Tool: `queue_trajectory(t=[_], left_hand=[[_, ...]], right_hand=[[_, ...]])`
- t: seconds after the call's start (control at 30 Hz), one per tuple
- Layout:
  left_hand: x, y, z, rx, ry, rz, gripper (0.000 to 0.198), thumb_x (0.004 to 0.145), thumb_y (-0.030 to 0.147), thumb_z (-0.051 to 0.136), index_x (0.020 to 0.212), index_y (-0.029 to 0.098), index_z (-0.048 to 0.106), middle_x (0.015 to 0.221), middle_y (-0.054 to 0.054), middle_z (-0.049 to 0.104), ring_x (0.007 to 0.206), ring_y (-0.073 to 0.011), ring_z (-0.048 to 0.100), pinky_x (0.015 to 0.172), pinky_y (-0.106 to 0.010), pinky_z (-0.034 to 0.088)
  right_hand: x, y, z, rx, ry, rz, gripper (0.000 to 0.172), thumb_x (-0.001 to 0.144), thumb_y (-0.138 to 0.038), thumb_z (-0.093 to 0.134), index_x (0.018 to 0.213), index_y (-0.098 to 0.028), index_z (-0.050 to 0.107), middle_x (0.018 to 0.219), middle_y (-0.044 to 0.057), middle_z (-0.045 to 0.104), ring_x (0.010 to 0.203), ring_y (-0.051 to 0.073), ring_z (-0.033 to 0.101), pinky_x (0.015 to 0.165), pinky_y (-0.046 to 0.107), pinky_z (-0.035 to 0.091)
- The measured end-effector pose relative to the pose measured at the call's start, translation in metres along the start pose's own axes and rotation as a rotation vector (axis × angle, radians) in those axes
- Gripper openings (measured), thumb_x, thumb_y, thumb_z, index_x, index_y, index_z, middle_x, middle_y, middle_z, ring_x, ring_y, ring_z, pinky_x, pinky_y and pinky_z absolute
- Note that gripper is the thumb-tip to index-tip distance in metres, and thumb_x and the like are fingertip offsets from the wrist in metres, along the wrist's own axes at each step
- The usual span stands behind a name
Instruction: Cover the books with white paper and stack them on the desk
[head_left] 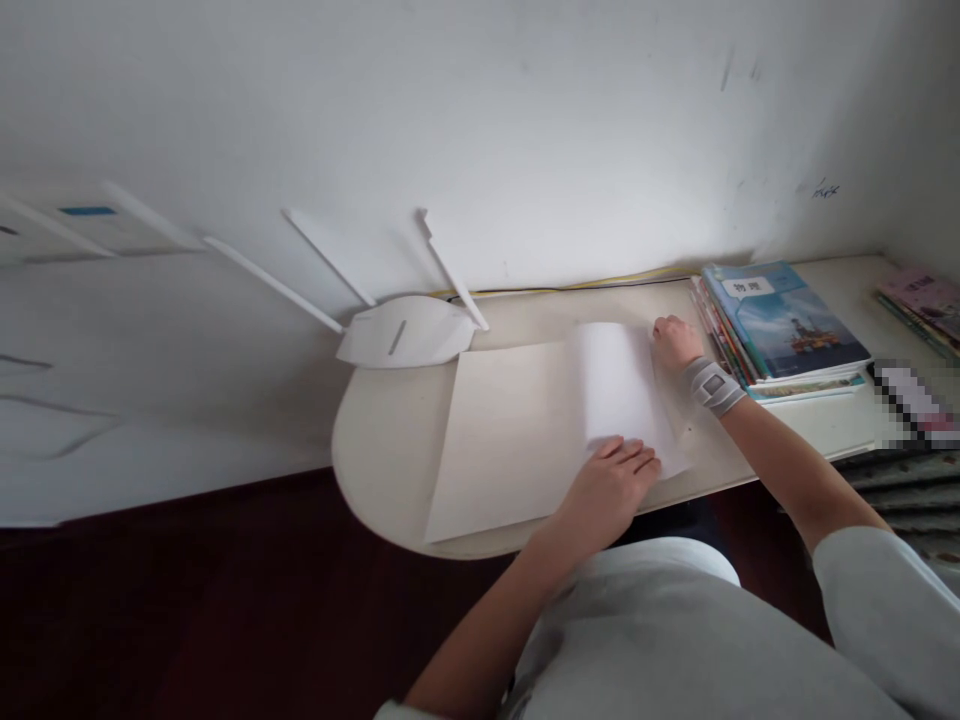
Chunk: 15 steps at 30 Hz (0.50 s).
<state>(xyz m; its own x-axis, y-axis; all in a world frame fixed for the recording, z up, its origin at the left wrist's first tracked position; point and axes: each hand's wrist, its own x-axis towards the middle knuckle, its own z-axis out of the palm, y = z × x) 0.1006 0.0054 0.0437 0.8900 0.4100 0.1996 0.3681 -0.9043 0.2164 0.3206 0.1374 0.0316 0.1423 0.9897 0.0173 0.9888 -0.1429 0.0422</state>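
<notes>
A large pale sheet [510, 430] lies flat on the table. Over its right part a whiter sheet of paper [619, 380] curls or folds, with a raised rounded bulge. My left hand [616, 485] rests on the near edge of this white paper, fingers stretched out, its thumb hidden. At the paper's far right corner, my right hand [676, 343] has its fingers curled together on the edge; the exact grip is partly hidden. A grey band [715, 386] is wrapped around my right wrist.
A white router [409, 332] with upright antennas stands at the table's left end. Stacked books [795, 320] lie right of my right hand; more books [926, 305] are farther right. Cables [600, 284] run along the wall. The table [390, 480] has a rounded left edge.
</notes>
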Motion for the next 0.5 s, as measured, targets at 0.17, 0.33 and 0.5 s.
queue_trajectory(t=[0.17, 0.33, 0.5], left_hand=[[0.006, -0.001, -0.003, -0.042, -0.073, -0.001, 0.027, 0.085, 0.008, 0.041, 0.106, 0.015, 0.057, 0.113, -0.006, 0.064, 0.111, -0.0170, 0.054, 0.098, -0.032, 0.034], [0.010, -0.003, -0.004, -0.073, -0.126, 0.015, 0.024, 0.084, 0.008, 0.043, 0.101, 0.016, 0.058, 0.112, -0.006, 0.065, 0.109, -0.0176, 0.055, 0.096, -0.032, 0.034], [0.012, -0.008, -0.009, -0.116, -0.154, 0.062, 0.023, 0.091, 0.027, 0.041, 0.103, 0.019, 0.059, 0.112, -0.004, 0.065, 0.110, -0.0182, 0.054, 0.097, -0.034, 0.032]], right_hand=[[0.001, 0.004, 0.002, 0.002, -0.002, 0.026, 0.038, 0.094, -0.022, 0.023, 0.112, -0.013, 0.056, 0.108, 0.014, 0.056, 0.093, 0.021, 0.057, 0.075, 0.029, 0.042], [-0.004, -0.001, -0.002, -0.006, -0.005, -0.029, 0.040, 0.093, -0.020, 0.023, 0.124, -0.018, 0.048, 0.111, 0.014, 0.054, 0.095, 0.021, 0.054, 0.076, 0.030, 0.042], [-0.011, -0.007, -0.003, -0.015, -0.002, -0.169, 0.041, 0.091, -0.017, 0.029, 0.126, -0.026, 0.048, 0.115, 0.013, 0.050, 0.104, 0.023, 0.047, 0.078, 0.031, 0.042]])
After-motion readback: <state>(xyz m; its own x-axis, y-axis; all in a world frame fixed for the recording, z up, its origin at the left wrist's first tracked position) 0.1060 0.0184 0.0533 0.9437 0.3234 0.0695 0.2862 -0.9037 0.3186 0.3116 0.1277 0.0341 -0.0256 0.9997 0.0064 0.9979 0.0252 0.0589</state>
